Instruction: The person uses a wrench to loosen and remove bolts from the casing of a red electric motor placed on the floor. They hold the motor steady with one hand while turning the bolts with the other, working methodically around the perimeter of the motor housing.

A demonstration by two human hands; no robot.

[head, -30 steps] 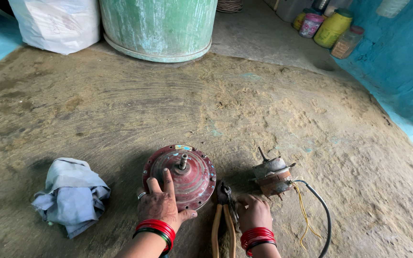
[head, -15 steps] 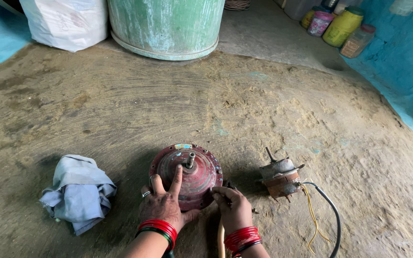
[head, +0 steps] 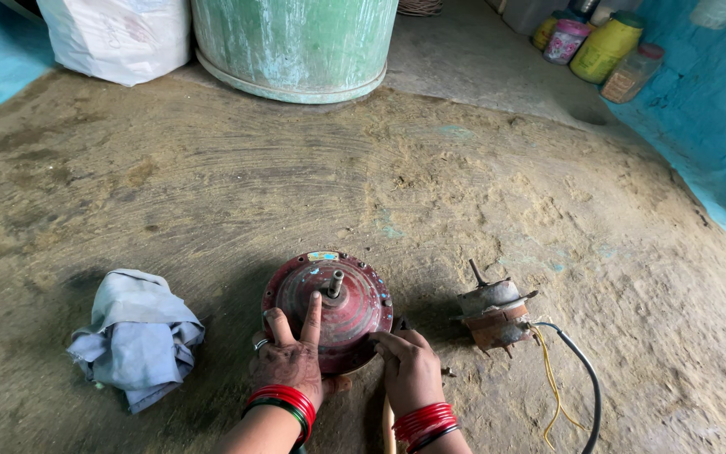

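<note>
We note left hand (head: 291, 357) spread flat, steadying red motor housing (head: 329, 307); right hand (head: 409, 370) curled at housing's rim, grip unclear.

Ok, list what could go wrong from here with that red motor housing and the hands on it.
The left hand lies flat on the red motor housing, fingers near its upright shaft; a slip could jab them. The right hand works at the housing's edge, where fingers might get pinched. Loose yellow wires trail from the small motor and could snag.
</note>
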